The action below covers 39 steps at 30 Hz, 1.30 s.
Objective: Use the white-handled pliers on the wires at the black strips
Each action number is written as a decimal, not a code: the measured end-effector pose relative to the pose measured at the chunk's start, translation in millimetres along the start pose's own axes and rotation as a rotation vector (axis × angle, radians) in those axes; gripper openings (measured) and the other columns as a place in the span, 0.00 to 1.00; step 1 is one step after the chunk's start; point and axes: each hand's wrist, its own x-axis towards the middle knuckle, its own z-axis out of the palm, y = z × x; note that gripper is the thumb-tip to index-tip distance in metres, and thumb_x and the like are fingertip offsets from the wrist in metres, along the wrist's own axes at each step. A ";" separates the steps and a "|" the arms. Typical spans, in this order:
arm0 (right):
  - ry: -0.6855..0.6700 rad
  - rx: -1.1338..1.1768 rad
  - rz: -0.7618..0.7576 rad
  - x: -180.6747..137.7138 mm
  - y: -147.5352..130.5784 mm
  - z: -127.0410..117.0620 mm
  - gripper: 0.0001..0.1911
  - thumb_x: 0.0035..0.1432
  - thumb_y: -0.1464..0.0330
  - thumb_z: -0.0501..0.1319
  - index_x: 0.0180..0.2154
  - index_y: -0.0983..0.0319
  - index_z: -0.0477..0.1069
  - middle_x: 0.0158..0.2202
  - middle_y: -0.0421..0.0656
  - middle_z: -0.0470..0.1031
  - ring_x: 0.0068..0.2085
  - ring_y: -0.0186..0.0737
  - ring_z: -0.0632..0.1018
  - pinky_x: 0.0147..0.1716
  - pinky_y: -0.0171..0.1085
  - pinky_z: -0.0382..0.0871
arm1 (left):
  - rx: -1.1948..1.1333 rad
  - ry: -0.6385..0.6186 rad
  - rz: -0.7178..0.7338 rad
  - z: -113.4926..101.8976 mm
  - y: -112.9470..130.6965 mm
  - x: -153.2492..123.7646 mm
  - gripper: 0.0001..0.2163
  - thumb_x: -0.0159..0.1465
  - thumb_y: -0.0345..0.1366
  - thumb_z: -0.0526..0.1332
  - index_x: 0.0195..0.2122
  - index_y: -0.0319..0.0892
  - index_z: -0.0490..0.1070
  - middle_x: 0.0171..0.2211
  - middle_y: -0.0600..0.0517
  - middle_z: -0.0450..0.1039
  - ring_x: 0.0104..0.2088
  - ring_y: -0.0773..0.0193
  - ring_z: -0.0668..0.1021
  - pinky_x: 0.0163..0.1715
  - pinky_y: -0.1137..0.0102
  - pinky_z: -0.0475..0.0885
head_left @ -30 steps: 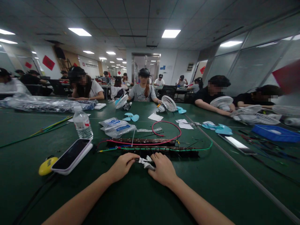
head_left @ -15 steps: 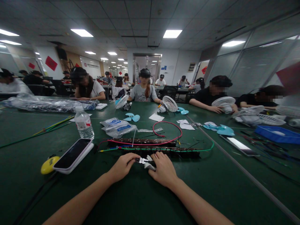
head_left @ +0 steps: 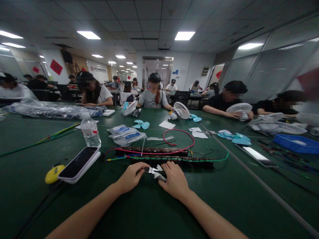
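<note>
A small pair of pliers [head_left: 152, 170] with pale grey handles lies between my hands, low over the green table. My left hand [head_left: 132, 177] pinches the metal jaw end between thumb and fingertips. Curled over the spread handles is my right hand [head_left: 174, 181], palm down. Just beyond the fingers, two long dark strips [head_left: 174, 162] lie side by side. A red wire [head_left: 149, 153] runs along the rear one and loops behind it; a green wire [head_left: 220, 160] follows the front one. A thin white cable tie [head_left: 143, 147] sticks up from them.
Left of my hands are a phone [head_left: 79, 162], a yellow tape measure [head_left: 54, 173] and a water bottle [head_left: 91, 131]. Plastic bags [head_left: 127, 135] and blue fan blades [head_left: 141, 124] lie farther back. At right are another phone [head_left: 255, 155] and a blue tray [head_left: 296, 143]. Several people sit around.
The view has shifted very slightly. My hands and the pliers keep nearly the same pose.
</note>
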 end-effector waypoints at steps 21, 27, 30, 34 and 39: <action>-0.078 0.027 0.049 1.0 -3.7 -3.9 0.14 0.49 0.62 0.61 0.39 0.59 0.68 0.38 0.43 0.72 0.38 0.42 0.70 0.35 0.36 0.57 | -0.011 -0.032 0.002 -1.8 2.4 0.8 0.13 0.65 0.27 0.53 0.45 0.44 0.73 0.43 0.50 0.76 0.44 0.61 0.76 0.47 0.67 0.69; -0.074 0.024 0.060 0.4 -4.8 -4.5 0.13 0.50 0.62 0.61 0.38 0.59 0.68 0.37 0.42 0.73 0.38 0.42 0.71 0.35 0.36 0.58 | -0.008 -0.040 0.010 -2.6 3.6 1.8 0.13 0.66 0.28 0.52 0.45 0.44 0.73 0.42 0.50 0.76 0.43 0.62 0.76 0.46 0.67 0.69; -0.088 0.022 0.069 0.3 -5.4 -5.7 0.13 0.50 0.62 0.61 0.38 0.59 0.68 0.37 0.42 0.73 0.38 0.42 0.71 0.34 0.36 0.58 | -0.012 -0.042 0.010 -2.0 3.3 1.3 0.13 0.66 0.28 0.52 0.46 0.44 0.73 0.42 0.50 0.76 0.43 0.62 0.76 0.46 0.67 0.70; -0.105 0.023 0.078 0.4 -6.4 -8.0 0.13 0.50 0.61 0.60 0.39 0.59 0.68 0.38 0.43 0.73 0.39 0.42 0.71 0.34 0.35 0.58 | -0.013 -0.039 0.013 -1.6 1.9 1.0 0.13 0.66 0.28 0.52 0.45 0.44 0.73 0.42 0.50 0.76 0.42 0.61 0.76 0.46 0.67 0.70; -0.117 0.011 0.086 0.5 -8.3 -10.5 0.12 0.51 0.62 0.60 0.37 0.59 0.68 0.37 0.43 0.73 0.38 0.42 0.72 0.33 0.36 0.58 | -0.014 -0.053 0.006 -2.4 1.8 2.0 0.13 0.66 0.29 0.52 0.46 0.44 0.73 0.42 0.50 0.76 0.42 0.61 0.76 0.45 0.66 0.70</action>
